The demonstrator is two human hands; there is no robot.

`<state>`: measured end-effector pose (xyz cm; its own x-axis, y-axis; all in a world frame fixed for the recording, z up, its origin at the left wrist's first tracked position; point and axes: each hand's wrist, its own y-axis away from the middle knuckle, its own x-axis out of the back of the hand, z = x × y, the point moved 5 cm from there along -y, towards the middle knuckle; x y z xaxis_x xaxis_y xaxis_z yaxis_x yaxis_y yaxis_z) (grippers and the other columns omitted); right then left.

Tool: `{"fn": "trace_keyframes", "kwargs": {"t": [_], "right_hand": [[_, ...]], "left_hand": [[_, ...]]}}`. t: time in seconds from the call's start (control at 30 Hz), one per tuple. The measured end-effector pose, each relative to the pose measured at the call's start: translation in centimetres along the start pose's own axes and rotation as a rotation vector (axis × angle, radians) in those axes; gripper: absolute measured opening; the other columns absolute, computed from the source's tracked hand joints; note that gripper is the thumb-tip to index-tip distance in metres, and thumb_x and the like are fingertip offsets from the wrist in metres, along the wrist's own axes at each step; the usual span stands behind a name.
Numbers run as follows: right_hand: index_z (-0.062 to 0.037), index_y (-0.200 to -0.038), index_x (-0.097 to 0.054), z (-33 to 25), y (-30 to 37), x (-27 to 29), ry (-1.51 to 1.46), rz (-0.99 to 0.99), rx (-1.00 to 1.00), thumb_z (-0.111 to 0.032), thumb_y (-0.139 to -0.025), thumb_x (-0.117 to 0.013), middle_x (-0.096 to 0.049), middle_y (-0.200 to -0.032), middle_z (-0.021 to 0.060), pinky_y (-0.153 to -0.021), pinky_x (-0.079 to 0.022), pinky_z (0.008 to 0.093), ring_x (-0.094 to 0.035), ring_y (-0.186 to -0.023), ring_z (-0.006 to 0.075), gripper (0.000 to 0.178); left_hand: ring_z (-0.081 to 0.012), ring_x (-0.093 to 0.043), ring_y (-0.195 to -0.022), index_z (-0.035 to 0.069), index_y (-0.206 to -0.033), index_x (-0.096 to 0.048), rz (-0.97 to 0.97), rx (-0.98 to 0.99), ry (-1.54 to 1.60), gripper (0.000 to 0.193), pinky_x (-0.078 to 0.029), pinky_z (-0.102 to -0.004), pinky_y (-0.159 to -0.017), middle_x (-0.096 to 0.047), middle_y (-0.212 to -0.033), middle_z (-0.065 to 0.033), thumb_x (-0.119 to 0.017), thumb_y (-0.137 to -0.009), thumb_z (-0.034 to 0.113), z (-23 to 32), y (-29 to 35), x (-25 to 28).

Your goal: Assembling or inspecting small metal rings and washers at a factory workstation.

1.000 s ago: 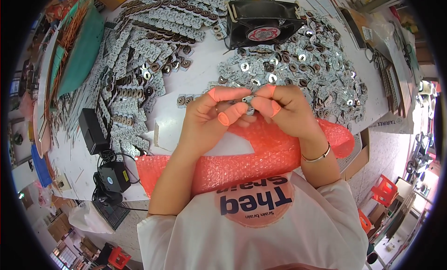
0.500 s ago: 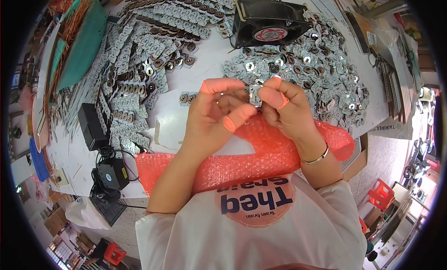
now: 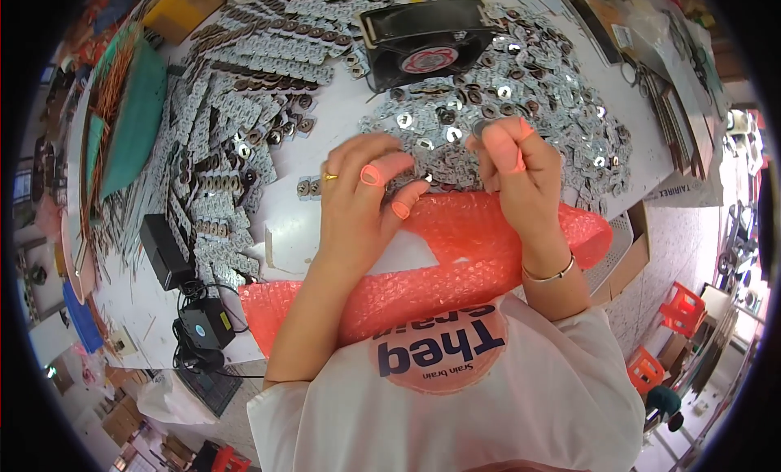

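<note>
Orange finger cots cover fingertips on both hands. My left hand [image 3: 364, 194] hovers over the near edge of the loose parts, its thumb and forefinger curved and apart with nothing seen between them. To its right, my right hand [image 3: 521, 163] is closed in a pinch. A small round grey metal piece [image 3: 478, 128] shows at its fingertips, partly hidden by the fingers. Beyond both hands spreads a heap of small metal plates with dark round centres [image 3: 561, 106]. Red bubble wrap [image 3: 390, 301] lies under my forearms along the table's near edge.
A black square fan [image 3: 427, 45] stands at the heap's far side. Strips of joined metal plates [image 3: 268, 65] cover the left of the table. A green basin [image 3: 134, 122] with copper-coloured wires, a black box [image 3: 165, 248] and a power adapter [image 3: 205, 323] sit further left.
My hands have come apart from the small metal plate they both held. The right has moved slightly up and right; the left's fingers have opened. The whole view has shifted a little.
</note>
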<state>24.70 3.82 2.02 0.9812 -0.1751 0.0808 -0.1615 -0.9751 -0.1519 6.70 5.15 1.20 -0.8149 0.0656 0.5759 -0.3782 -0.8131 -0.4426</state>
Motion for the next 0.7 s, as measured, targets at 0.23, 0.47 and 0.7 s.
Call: {"fn": "trace_keyframes", "kwargs": {"t": [0.23,0.47,0.7], "right_hand": [[-0.0037,-0.078,-0.062,-0.9,2.8,1.1,0.483,-0.144,0.385,-0.010,-0.078,-0.068,-0.058,-0.067,0.0083,-0.051,-0.044,0.0293,-0.056,-0.055,0.0209,0.009],[-0.0091,-0.077,-0.062,0.7,5.5,2.7,0.536,-0.167,0.439,-0.020,-0.079,-0.068,-0.057,-0.064,0.0058,-0.045,-0.044,0.0315,-0.058,-0.056,0.0214,0.013],[0.0006,-0.086,-0.059,3.3,6.7,9.7,0.345,0.266,-0.036,-0.011,-0.092,-0.052,-0.060,-0.069,0.0055,-0.054,-0.045,0.0241,-0.056,-0.058,0.0119,0.015]], "left_hand": [[-0.0392,-0.027,-0.132,0.018,-0.137,-0.039,-0.340,0.023,-0.358,0.091,-0.021,-0.0541,-0.105,-0.033,-0.142,-0.0145,-0.079,-0.058,0.041,0.7,-0.7,-2.1],[-0.0390,-0.025,-0.133,0.024,-0.138,-0.038,-0.495,-0.100,-0.374,0.097,-0.020,-0.0568,-0.104,-0.026,-0.146,-0.0124,-0.082,-0.052,0.036,2.9,-1.2,-5.9],[-0.0378,-0.019,-0.135,0.026,-0.137,-0.039,-0.491,-0.192,-0.346,0.083,-0.016,-0.0592,-0.104,-0.023,-0.148,-0.0125,-0.075,-0.064,0.046,5.6,-2.1,-10.1]]}}
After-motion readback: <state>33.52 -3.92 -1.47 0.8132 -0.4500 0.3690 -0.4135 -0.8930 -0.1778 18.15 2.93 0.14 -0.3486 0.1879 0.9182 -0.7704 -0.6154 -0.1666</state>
